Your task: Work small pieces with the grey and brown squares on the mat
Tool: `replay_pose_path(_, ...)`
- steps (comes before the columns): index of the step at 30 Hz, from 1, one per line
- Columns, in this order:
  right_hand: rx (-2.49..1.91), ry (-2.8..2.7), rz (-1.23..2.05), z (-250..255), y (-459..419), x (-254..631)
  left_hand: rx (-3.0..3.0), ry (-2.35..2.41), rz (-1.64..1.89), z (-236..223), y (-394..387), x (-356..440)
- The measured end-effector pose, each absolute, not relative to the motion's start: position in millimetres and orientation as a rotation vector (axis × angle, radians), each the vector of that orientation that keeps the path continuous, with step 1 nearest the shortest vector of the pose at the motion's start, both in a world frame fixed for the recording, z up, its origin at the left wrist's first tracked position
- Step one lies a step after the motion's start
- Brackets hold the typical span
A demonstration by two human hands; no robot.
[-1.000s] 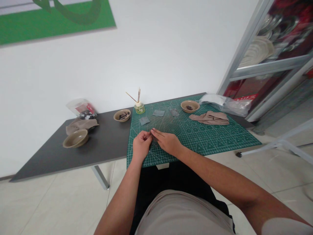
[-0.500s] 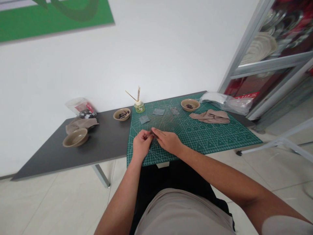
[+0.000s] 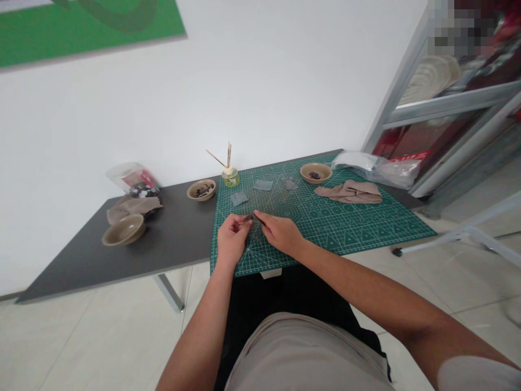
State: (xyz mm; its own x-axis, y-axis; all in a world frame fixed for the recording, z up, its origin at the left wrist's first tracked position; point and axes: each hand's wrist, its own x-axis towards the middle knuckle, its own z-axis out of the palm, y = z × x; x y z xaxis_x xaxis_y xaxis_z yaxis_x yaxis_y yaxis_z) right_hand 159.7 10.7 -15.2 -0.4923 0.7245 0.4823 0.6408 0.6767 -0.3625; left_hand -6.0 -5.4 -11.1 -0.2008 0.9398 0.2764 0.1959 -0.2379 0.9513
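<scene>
Over the front of the green cutting mat (image 3: 325, 239), my two hands meet with fingertips close together. My left hand (image 3: 233, 239) pinches a small dark piece (image 3: 249, 217) between thumb and fingers; it is too small to name its kind. My right hand (image 3: 281, 234) is closed on a dark, flat-looking piece (image 3: 259, 220), which sits right against the left one. I cannot tell whether the two pieces touch. Beyond the hands lie a thin grey-blue square (image 3: 239, 199), a similar sheet (image 3: 263, 185) and a greyer one (image 3: 290, 183).
Small dark pieces fill one bowl (image 3: 196, 196) and lie in another bowl (image 3: 306, 176). A brown cloth (image 3: 352, 192) and a plastic bag (image 3: 378, 165) are at right. A reed diffuser (image 3: 230, 177) stands behind. Leftward are a tan bowl (image 3: 122, 233), cloth (image 3: 134, 206) and tipped clear container (image 3: 128, 176).
My left hand has shifted slightly left, opening a small gap between the hands, so more of the dark pieces shows. The view has moved a little; the table things stay put.
</scene>
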Motion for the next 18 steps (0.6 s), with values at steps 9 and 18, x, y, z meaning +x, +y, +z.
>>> replay_pose_path(9,-1.015,-2.341,0.120,-17.4,9.7,158.1,1.403,1.307,1.506,-9.5,-7.1,-1.2)
replay_pose_path(18,-1.124,-2.183,0.170,-15.6,11.7,160.8,1.396,1.296,1.506,-11.9,-6.0,-5.4)
